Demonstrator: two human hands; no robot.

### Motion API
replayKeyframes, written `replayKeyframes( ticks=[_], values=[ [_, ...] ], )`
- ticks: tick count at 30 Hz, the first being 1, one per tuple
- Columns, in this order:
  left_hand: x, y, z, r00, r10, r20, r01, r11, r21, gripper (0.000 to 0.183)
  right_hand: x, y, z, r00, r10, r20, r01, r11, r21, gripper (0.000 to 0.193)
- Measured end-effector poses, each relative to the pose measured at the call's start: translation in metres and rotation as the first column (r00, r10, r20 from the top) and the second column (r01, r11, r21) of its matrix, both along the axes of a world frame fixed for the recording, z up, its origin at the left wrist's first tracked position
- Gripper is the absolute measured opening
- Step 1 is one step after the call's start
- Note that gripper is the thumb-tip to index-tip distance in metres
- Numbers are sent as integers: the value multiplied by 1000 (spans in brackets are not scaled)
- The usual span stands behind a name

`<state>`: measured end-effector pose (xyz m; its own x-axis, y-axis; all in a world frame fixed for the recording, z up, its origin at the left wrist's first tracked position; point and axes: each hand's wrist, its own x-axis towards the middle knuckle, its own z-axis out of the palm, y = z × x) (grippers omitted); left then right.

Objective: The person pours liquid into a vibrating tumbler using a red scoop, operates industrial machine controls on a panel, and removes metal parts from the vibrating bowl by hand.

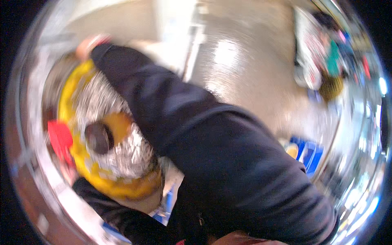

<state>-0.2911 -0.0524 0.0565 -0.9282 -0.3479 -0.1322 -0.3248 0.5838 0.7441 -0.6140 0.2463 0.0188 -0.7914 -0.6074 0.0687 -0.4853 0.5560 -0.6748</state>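
Note:
A large round object with a thick yellow rim (66, 100) fills the left side, smeared by motion; its kind is unclear. Inside the rim lies a shiny, crinkled silver surface (139, 157). A dark round knob-like piece (97, 138) stands near its middle, with an orange-brown patch beside it. My right arm reaches across the top, and my right hand (85, 48) is at the far edge of the rim, fingers blurred. My left hand (69, 172) is at the near left side, just below a red flat piece (61, 139); its grip cannot be made out.
A shiny grey-brown floor (253, 53) stretches beyond my right arm. Blue bins (308, 157) stand at the right. At the upper right is a cluttered surface with a green item (333, 59) and several blurred things. A white panel (175, 36) rises at the top.

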Motion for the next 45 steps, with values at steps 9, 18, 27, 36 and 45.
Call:
replayKeyframes(
  ticks=[9,18,27,36,45],
  values=[
    [28,40,84,812,507,-288,-502,859,96,45,-49,38,-23,961,118,-251,-99,991,89,29],
    [84,89,68,943,331,-39,-167,368,-915,53,-52,12,-27,938,173,-302,-131,979,154,27],
    [5,-12,13,735,675,-57,-482,580,656,35,-47,17,-11,925,142,-353,-95,985,147,26],
    [-86,-53,-35,790,604,108,-263,173,949,26,-40,23,-4,943,94,-318,-68,993,93,25],
    [-70,12,-33,756,592,-280,-128,552,824,24,-41,27,5,954,126,-271,-91,987,136,25]
  ],
)
